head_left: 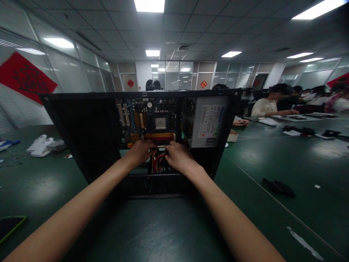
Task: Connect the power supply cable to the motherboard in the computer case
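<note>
An open black computer case (81, 138) stands in front of me with its inside facing me. In it are a motherboard (155, 114) with a bare square chip, and a grey power supply (207, 122) with a fan. My left hand (142, 149) reaches in at the motherboard's lower edge, fingers closed together by the red and yellow slots (160, 136). Opposite it, my right hand (177, 154) has its fingers bent at the same edge. A thin pale strip lies between the fingertips; its kind is unclear. Just below hangs a bundle of coloured cables (158, 162).
The case stands on a green table (147, 225). White plastic bags (40, 145) lie to the left, a green-edged dark object (11, 227) at the near left. A black cloth-like item (278, 187) lies on the right. Co-workers (268, 105) sit farther back.
</note>
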Motion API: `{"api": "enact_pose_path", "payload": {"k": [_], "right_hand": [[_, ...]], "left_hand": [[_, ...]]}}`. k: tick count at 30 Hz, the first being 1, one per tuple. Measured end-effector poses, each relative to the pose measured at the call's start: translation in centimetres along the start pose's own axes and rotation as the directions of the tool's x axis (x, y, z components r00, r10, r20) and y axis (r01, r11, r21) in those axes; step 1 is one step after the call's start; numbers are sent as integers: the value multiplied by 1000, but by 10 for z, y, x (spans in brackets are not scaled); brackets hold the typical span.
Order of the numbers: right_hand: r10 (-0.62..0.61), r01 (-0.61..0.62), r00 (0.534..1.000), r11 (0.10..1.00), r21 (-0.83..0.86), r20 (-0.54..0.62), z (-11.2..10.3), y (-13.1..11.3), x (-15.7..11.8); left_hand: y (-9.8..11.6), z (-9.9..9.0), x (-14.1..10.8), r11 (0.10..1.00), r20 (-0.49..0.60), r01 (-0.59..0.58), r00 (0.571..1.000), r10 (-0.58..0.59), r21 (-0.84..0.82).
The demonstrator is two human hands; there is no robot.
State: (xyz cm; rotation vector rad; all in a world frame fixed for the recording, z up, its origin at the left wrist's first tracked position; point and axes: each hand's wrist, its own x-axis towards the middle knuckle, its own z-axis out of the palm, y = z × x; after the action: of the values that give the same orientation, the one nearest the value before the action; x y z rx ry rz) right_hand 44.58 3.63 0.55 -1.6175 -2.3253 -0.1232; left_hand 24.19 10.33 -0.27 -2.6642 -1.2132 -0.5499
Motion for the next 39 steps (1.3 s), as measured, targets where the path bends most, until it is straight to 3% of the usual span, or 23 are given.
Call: {"api": "enact_pose_path", "payload": {"k": [9, 18, 22, 26, 33, 39], "right_hand": [[-27, 27, 1000, 999, 20, -12, 0, 0, -1], [-52, 52, 999, 999, -6, 13, -1, -2, -1], [-56, 55, 998, 998, 8, 25, 1, -1, 0], [-85, 86, 996, 996, -13, 15, 3, 1, 6], [-296, 297, 955, 943, -153, 24, 8, 7, 27], [-262, 261, 965, 951, -164, 19, 13, 6, 32]], "left_hand": [[14, -11, -3, 994, 81, 66, 994, -74, 91], [15, -8, 1, 971, 56, 122, 989, -137, 208], [17, -9, 2, 974, 107, 125, 983, -147, 190], [16, -8, 2, 980, 88, 143, 984, -155, 136], [8, -3, 1, 987, 38, 133, 990, -137, 93], [7, 0, 1, 991, 40, 123, 991, -125, 56]]}}
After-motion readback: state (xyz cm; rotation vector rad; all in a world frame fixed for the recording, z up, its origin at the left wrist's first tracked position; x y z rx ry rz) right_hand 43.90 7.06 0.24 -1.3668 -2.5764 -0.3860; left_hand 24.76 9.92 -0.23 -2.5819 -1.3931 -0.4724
